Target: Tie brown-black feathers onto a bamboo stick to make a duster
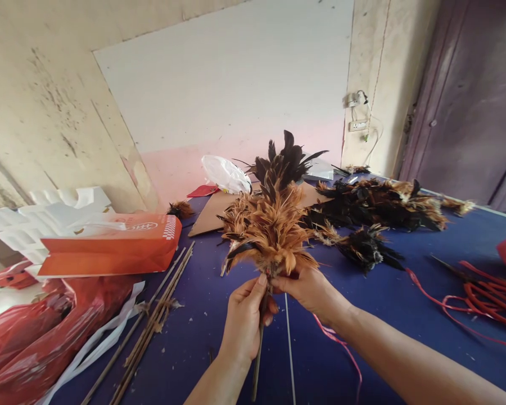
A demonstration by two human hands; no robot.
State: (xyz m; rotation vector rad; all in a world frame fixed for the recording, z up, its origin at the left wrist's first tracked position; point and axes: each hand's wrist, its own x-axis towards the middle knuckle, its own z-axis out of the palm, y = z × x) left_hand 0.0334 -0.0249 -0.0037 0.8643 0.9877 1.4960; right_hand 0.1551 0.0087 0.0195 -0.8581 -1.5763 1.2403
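Note:
A feather duster [270, 225] with brown and black feathers stands upright over the blue table [396, 304]. My left hand [245, 320] is wrapped round its thin stick just below the feathers. My right hand [307, 288] pinches the base of the feather bunch from the right side. A red ribbon [339, 340] trails from under my right wrist down across the table. The stick's lower end runs down between my forearms.
Loose dark feather bunches [375, 208] lie at the back right. Thin sticks [152, 326] lie to the left, beside red plastic bags [37, 337] and an orange paper bag [113, 247]. Red ribbon coils [489, 298] sit at the right. Cardboard [211, 216] and a white bag [225, 173] lie behind.

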